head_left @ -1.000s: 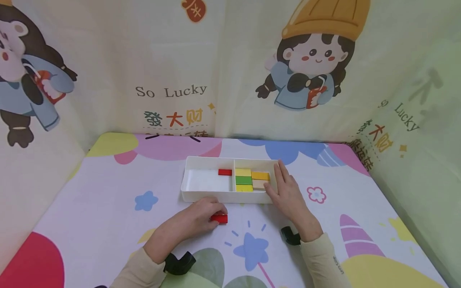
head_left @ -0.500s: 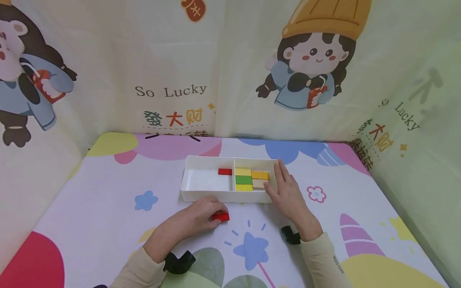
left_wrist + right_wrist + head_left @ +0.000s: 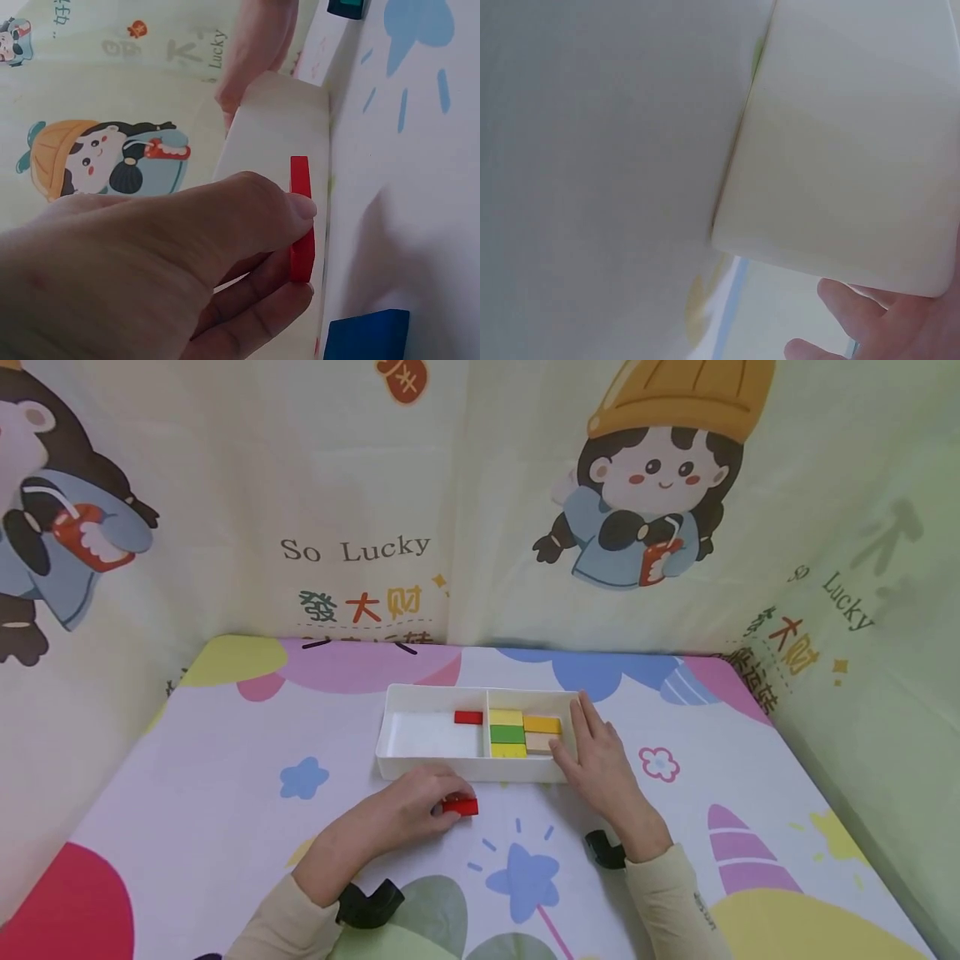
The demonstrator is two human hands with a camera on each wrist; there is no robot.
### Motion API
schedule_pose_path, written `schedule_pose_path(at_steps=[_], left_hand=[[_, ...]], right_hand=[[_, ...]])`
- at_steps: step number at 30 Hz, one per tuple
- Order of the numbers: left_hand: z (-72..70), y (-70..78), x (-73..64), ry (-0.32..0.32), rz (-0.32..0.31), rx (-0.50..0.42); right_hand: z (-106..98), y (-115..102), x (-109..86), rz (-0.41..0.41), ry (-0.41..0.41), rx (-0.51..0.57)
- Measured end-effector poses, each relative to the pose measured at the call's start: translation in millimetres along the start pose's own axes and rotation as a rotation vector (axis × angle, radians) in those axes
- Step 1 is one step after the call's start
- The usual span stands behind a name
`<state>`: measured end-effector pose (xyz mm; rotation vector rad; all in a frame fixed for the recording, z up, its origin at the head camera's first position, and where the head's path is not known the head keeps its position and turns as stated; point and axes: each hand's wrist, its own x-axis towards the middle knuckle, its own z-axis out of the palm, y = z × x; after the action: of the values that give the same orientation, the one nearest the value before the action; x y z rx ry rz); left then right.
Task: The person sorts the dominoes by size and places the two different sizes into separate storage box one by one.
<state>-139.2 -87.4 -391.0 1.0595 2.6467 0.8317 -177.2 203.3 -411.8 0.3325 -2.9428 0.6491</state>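
My left hand (image 3: 408, 806) pinches a small red block (image 3: 301, 247) between thumb and fingers, just in front of the white divided tray (image 3: 431, 769). The block lies lengthwise along the tray's front wall. My right hand (image 3: 600, 768) rests at the tray's right end, fingers straight along the end wall and thumb over the front corner. A second red block (image 3: 468, 717) lies in the left compartment against the divider. In the right compartment are a green block (image 3: 507, 735), an orange block (image 3: 542, 725), a tan block (image 3: 540, 743) and yellow ones (image 3: 508, 751).
A blue block (image 3: 367, 337) stands on the table near my left hand in the left wrist view; the hand hides it in the head view. Black wrist mounts (image 3: 371, 906) sit under both forearms. Printed curtains (image 3: 480, 527) enclose the patterned tabletop (image 3: 240, 827).
My left hand has shifted slightly toward the tray with the red block. My right hand has stayed at the tray's end.
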Motion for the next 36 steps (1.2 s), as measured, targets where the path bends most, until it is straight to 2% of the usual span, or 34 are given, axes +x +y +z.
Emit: schedule_pose_path(at_steps=[13,16,20,29,36], left_hand=[[-1.0,-3.3,-1.8,0.031,0.036,0.028],[-3.1,-2.3,-2.3,0.027,0.017,0.024],[-4.3,-0.7,-3.0,0.014,-0.008,0.006],[-8.6,0.4,-2.2,-0.005,-0.017,-0.046],[-17.7,1.3,-4.1,0.027,-0.007,-0.083]], right_hand=[[0,-3,0.6,0.002,0.022,-0.086],[-1,-3,0.1,0.004,0.021,-0.109],[-4,-1,-1.9,0.014,0.004,-0.124],[-12,7,-2.1,0.056,-0.001,-0.124],[-10,6,0.5,0.045,0.000,-0.131]])
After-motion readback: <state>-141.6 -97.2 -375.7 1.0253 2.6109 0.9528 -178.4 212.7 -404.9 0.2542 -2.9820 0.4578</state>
